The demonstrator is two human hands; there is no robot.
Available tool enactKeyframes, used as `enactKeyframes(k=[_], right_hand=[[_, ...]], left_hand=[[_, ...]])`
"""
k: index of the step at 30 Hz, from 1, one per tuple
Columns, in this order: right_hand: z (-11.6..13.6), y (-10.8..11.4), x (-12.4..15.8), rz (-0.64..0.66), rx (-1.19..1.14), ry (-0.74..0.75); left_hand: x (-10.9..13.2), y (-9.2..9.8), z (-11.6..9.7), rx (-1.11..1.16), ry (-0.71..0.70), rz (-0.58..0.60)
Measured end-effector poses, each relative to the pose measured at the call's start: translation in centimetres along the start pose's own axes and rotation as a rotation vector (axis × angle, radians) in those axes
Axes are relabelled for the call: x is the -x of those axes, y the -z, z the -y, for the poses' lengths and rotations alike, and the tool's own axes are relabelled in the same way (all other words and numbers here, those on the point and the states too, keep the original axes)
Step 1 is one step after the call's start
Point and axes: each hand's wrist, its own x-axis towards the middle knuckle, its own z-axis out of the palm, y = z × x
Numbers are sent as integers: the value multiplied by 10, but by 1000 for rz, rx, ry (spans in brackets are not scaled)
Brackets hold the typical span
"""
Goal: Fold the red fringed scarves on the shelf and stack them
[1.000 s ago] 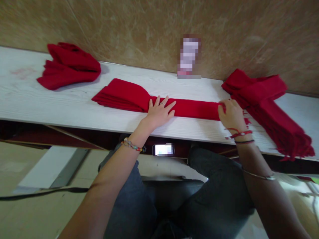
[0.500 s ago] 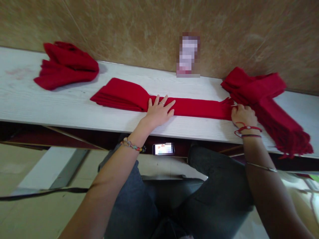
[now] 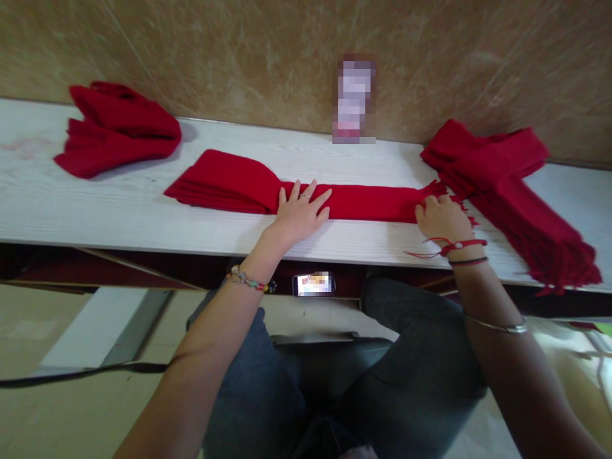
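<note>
1. Red bundle [image 3: 122,131]: on the white counter [image 3: 377,239], well left of the fingers of the left hand [image 3: 301,215].
2. Red scarf [image 3: 373,203]: runs beneath those fingers; thicker folded end to their left, fringed end to their right.
3. Left hand: fingers spread, flat on the scarf.
4. Phone [image 3: 310,285]: screen lit, nearside of the left fingers.
5. Right hand [image 3: 444,220]: fingers curled at the fringed end; pinch cannot be confirmed.
6. Crossed red scarf [image 3: 502,169]: just right of the right fingers.

From above the near side of the white tabletop [image 3: 119,210], the head camera faces forward and down. Its near view includes the wall [image 3: 215,57] behind the tabletop.
</note>
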Motion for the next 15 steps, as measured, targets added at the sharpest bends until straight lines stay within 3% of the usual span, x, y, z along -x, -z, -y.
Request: enactKeyframes(k=[4,8,10,13,15], right_hand=[[-24,0,1,43,23,-298],[-37,5,2,-30,-30,-394],[-33,7,1,-167,-34,-300],[-13,1,-5,-342,-145,45],[5,-7,-9,-362,-239,272]], left_hand=[[0,0,0,17,1,0],[0,-1,0,22,-1,-13],[0,-1,-1,21,0,-14],[0,0,-1,17,-1,-8],[1,0,-1,13,0,-3]])
